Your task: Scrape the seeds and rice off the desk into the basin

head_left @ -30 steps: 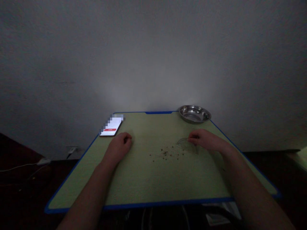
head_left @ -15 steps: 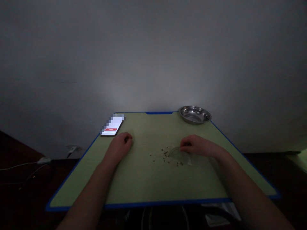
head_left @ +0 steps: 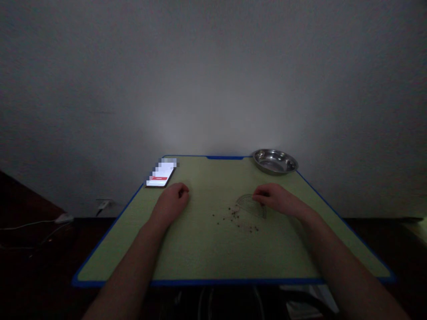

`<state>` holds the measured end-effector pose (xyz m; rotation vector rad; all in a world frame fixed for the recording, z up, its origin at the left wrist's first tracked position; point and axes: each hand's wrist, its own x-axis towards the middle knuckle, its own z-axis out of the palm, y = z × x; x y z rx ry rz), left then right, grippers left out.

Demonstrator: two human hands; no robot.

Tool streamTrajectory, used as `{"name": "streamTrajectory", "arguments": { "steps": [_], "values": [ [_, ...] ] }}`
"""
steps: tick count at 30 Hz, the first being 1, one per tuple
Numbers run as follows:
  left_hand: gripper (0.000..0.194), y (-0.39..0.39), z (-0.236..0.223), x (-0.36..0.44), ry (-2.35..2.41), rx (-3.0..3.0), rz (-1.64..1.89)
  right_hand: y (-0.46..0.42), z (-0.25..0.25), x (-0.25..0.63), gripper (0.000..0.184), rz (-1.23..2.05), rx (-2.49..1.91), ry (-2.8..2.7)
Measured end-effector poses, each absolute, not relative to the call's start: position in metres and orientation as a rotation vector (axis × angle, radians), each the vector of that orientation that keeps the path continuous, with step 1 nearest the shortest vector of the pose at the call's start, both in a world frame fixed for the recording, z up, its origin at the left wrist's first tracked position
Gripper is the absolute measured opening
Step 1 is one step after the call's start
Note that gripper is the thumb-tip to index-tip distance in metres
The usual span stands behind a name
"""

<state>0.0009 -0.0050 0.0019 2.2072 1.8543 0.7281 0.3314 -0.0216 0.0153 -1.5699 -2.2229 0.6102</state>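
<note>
Clear protractor (head_left: 247,207) shifted farther back, curved edge pinched in right fingers (head_left: 258,198), left fingers (head_left: 185,191) curled closed

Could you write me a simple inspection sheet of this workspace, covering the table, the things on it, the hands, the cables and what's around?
Surface: green table with a blue edge, in dim light.
Things in hand: clear, curved piece resembling a protractor, at the right fingers.
Clutter: small dark bits scattered mid-table, too small to identify; lit phone at far left; shiny metal bowl at the far right corner.
Left hand: curled, near the phone; anything inside is hidden.
Right hand: fingertips pinched on the clear piece.
Cables: pale cable left of the table, none seen on it.
Surroundings: plain grey wall behind; dark, unclear items below the near edge.
</note>
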Motion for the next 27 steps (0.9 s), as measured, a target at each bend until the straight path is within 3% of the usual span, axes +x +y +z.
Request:
{"name": "streamTrajectory", "arguments": {
  "steps": [20,27],
  "values": [
    [0.021,-0.006,0.001,0.001,1.844,2.198,0.747,-0.024,0.011,0.318,0.02,0.748,-1.483,-2.251],
    [0.02,-0.004,0.0,0.001,1.82,2.206,0.751,-0.013,0.032,0.307,0.019,0.797,-1.514,-2.145]
  ]
}}
